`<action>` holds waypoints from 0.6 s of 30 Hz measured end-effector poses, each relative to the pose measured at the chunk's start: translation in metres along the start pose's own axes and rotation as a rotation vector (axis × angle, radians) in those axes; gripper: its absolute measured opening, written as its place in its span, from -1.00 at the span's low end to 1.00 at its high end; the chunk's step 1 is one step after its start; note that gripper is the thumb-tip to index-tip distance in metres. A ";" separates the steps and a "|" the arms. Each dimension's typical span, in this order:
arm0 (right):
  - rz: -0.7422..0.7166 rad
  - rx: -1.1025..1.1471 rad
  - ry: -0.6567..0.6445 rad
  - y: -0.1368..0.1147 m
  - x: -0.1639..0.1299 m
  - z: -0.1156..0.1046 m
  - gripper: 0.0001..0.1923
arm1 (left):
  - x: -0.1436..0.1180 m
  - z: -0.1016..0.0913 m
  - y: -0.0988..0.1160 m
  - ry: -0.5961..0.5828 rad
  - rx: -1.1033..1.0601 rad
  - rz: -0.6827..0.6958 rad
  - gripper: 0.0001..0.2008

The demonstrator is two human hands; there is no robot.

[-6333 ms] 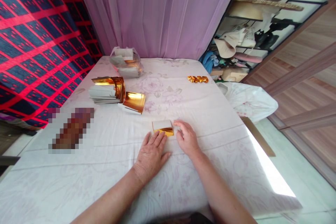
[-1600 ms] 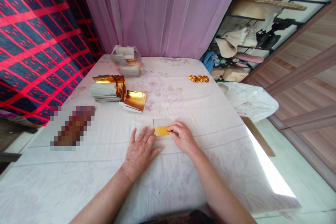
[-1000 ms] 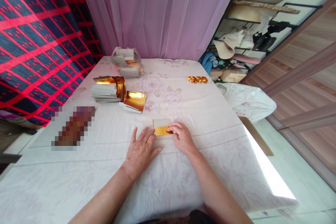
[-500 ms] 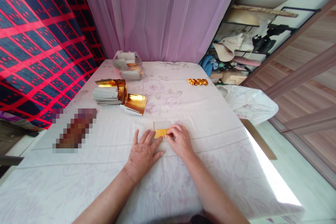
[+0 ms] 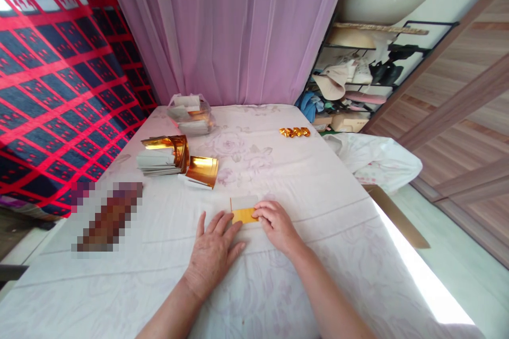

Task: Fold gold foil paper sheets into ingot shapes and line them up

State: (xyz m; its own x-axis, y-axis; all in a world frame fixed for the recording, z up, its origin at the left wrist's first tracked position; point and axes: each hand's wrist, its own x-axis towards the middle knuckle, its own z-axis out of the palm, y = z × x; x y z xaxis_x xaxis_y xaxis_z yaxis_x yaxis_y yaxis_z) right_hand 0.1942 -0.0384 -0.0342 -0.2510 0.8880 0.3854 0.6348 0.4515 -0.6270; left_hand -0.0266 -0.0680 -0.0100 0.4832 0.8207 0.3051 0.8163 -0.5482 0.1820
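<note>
Pressing flat on the white floral cloth of the desk (image 5: pixel 318 180), the left hand (image 5: pixel 212 254) is lying spread, fingertips touching a small gold foil sheet (image 5: pixel 244 215) near the front edge. The right hand (image 5: pixel 276 225) is pinching that sheet's right end, its white backing showing above one fold. Four finished folded gold pieces (image 5: pixel 294 132) are lying far right, while a thick stack of shiny sheets (image 5: pixel 161 154) is waiting, so most work seems left.

Bright daylight from 4 o'clock, blown-out patch on floor (image 5: pixel 425 275); glare on gold foil stack (image 5: pixel 167 144); wide-angle bending at edges; pixelated block at 9 o'clock.
</note>
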 end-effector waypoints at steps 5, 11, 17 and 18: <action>-0.042 0.025 0.002 -0.001 -0.002 -0.002 -0.64 | -0.001 0.004 -0.003 0.044 -0.028 -0.003 -0.69; -0.026 0.036 0.013 -0.003 -0.004 -0.001 -0.60 | -0.002 0.006 -0.003 0.065 -0.005 0.004 -0.72; 0.002 0.036 -0.009 -0.006 -0.004 -0.005 -0.58 | -0.002 0.004 -0.002 0.040 -0.018 -0.006 -0.72; 0.003 0.034 -0.007 -0.007 -0.004 -0.006 -0.59 | -0.002 0.003 -0.002 0.038 -0.019 -0.011 -0.72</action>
State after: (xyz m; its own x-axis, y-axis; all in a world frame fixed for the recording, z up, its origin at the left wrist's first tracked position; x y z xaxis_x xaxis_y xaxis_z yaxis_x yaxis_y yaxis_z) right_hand 0.1947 -0.0456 -0.0274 -0.2544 0.8901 0.3783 0.6101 0.4512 -0.6513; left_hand -0.0282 -0.0677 -0.0139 0.4617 0.8199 0.3385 0.8152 -0.5427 0.2025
